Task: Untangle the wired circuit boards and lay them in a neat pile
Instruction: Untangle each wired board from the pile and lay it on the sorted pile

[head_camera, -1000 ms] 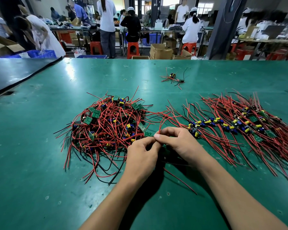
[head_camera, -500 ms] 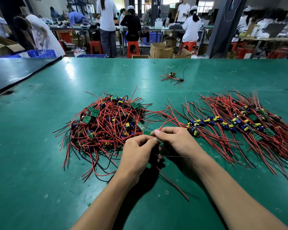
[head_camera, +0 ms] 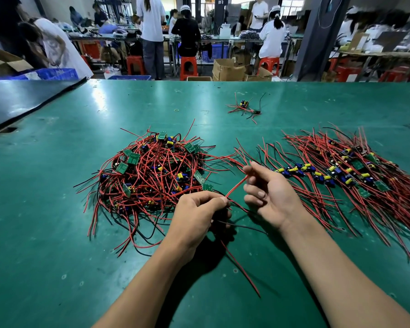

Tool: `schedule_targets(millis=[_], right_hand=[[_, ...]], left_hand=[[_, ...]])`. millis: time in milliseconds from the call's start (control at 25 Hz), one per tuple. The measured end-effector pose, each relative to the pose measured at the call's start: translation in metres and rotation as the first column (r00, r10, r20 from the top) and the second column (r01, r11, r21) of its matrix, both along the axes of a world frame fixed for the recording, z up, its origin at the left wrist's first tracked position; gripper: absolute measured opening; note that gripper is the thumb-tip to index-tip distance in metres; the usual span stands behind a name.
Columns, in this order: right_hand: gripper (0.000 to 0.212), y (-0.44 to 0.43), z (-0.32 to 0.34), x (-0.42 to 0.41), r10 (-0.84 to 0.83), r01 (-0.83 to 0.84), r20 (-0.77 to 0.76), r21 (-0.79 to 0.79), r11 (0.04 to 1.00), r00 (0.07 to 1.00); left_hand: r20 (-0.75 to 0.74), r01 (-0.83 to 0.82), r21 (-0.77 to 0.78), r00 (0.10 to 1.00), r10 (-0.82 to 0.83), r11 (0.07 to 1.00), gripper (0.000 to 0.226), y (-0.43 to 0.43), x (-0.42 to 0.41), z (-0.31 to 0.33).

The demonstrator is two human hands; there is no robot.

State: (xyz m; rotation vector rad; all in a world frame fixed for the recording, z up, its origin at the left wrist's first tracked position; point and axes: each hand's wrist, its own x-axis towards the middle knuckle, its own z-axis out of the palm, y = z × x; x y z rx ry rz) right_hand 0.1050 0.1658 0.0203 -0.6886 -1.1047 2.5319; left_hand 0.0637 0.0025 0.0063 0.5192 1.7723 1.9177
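A tangled heap of wired circuit boards (head_camera: 152, 171), small green boards with red and black leads, lies left of centre on the green table (head_camera: 57, 233). At right, a laid-out pile of boards (head_camera: 341, 174) spreads with its leads fanned out. My left hand (head_camera: 197, 216) grips one wired board at the heap's near right edge; the board is mostly hidden in my fingers, and its leads trail toward me. My right hand (head_camera: 270, 195) holds a red lead (head_camera: 236, 187) of that board in its curled fingers, stretched straight between the two hands.
One stray wired board (head_camera: 244, 106) lies farther back, with a small rubber band (head_camera: 176, 110) to its left. A dark mat (head_camera: 21, 100) covers the far left corner. Beyond the table's far edge, people work at benches among red stools and cardboard boxes.
My hands were pinched together at the heap's edge. They have moved apart: the right hand has gone up and right, drawing a red lead out straight from the left hand.
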Motion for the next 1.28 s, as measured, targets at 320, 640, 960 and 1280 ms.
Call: schedule_targets(millis=[320, 640, 960, 1280], right_hand=[[0.035, -0.005, -0.003, 0.001, 0.078, -0.073, -0.031, 0.129, 0.989, 0.996], [0.029, -0.034, -0.014, 0.002, 0.167, -0.227, 0.154, 0.693, 0.684, 0.974], [0.021, -0.033, -0.01, -0.002, 0.118, -0.2, 0.188, 0.513, 0.835, 0.975], [0.022, -0.02, -0.009, -0.004, 0.012, -0.052, 0.109, 0.374, 0.926, 0.994]], left_hand=[[-0.031, -0.025, -0.019, 0.999, 0.024, 1.0, 0.016, 0.0, 0.001, -0.002], [-0.034, -0.148, 0.028, 0.988, 0.149, 0.989, 0.017, 0.004, 0.0, -0.007], [-0.084, -0.084, -0.051, 0.993, 0.08, 0.995, 0.016, 0.004, -0.001, -0.005], [-0.186, -0.046, -0.114, 0.982, 0.024, 0.992, 0.016, 0.003, -0.001, -0.008]])
